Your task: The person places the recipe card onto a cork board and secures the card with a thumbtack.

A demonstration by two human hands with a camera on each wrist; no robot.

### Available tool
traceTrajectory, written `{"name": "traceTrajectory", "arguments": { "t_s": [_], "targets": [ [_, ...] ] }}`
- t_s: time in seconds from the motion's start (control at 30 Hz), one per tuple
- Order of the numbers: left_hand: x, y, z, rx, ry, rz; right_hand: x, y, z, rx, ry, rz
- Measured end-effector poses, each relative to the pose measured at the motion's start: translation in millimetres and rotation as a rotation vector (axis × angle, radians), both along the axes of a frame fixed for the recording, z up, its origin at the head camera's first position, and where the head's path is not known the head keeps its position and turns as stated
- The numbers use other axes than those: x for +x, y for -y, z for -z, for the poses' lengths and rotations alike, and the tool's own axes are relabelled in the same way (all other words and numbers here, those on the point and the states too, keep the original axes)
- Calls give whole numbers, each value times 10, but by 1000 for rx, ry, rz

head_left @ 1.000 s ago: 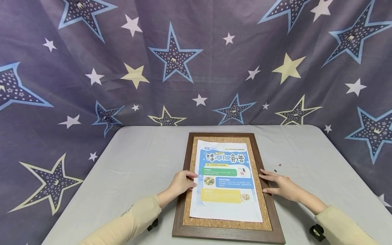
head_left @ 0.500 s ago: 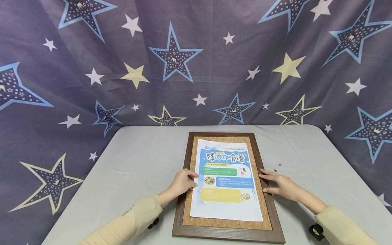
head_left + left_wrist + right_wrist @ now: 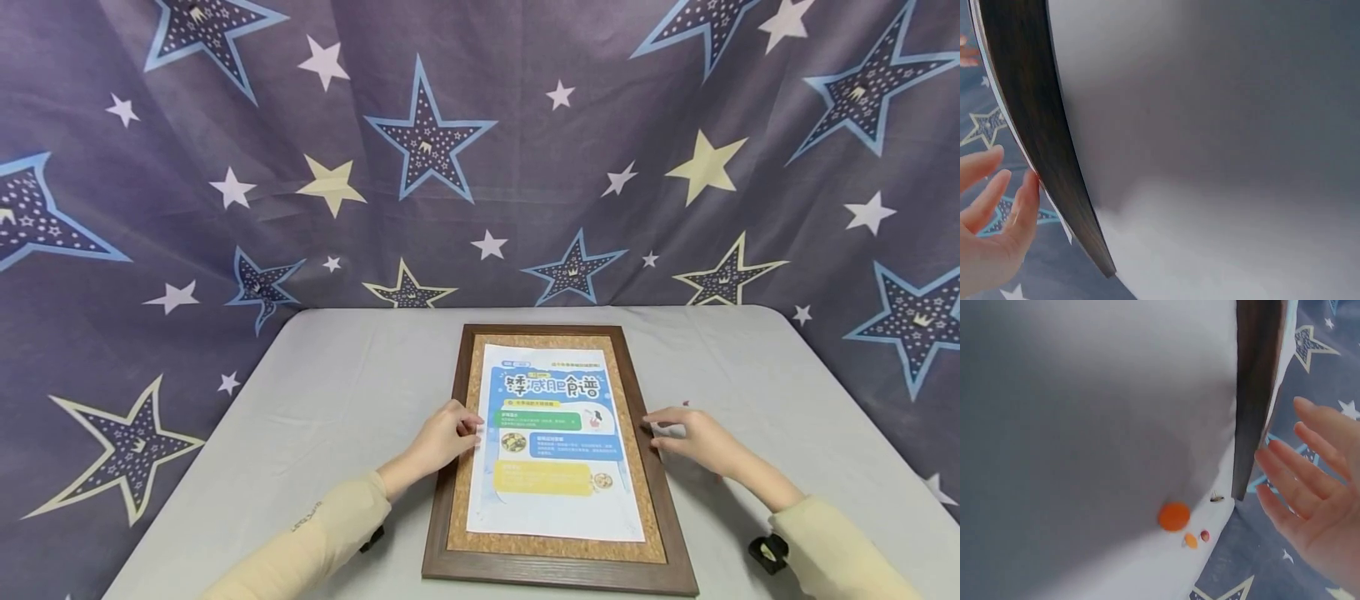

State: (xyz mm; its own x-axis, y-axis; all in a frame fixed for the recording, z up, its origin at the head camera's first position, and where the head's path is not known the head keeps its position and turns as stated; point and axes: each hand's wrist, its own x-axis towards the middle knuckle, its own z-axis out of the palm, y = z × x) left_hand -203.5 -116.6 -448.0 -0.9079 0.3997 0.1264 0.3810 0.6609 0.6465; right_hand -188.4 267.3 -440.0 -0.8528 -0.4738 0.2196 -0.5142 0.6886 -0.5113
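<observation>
A brown wooden frame (image 3: 561, 573) with a cork board (image 3: 472, 540) inside lies on the table. On the cork lies a printed poster (image 3: 555, 518) in blue, green and yellow with Chinese lettering, tilted slightly against the frame. My left hand (image 3: 444, 435) is at the left side, its fingertips right at the poster's left edge, over the frame. Loosely bent, spread fingers show on this hand (image 3: 994, 231) in the left wrist view. Beside the frame's right bar is my right hand (image 3: 701, 442), fingertips at that bar. The right wrist view shows this hand (image 3: 1316, 494) with fingers extended and nothing held.
Right of the frame, the right wrist view shows a round orange piece (image 3: 1174, 516), a smaller orange one (image 3: 1190, 540), a red one (image 3: 1205, 535) and a dark one (image 3: 1217, 497). A grey cloth covers the table (image 3: 360, 392). Behind it hangs a star-patterned curtain (image 3: 525, 183).
My right hand has shifted slightly right and up from the frame's right bar, its fingers drawing closer together. The left hand has moved slightly up and left. The poster stays almost in place.
</observation>
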Motion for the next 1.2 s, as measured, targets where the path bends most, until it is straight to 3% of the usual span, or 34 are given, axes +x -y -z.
{"name": "traceTrajectory", "arguments": {
  "t_s": [0.33, 0.47, 0.73, 1.2],
  "targets": [
    [-31, 81, -22, -178, -128, 157, -106, -166, -87, -39, -7, 16],
    [-39, 112, -6, -260, -107, 211, -157, -234, -84, -53, -7, 25],
    [-50, 175, 32, -355, -61, 298, -217, -361, -73, -60, 104, 81],
    [-58, 195, 45, -371, -46, 335, -417, -532, -6, 2, 108, 115]
  ]
}}
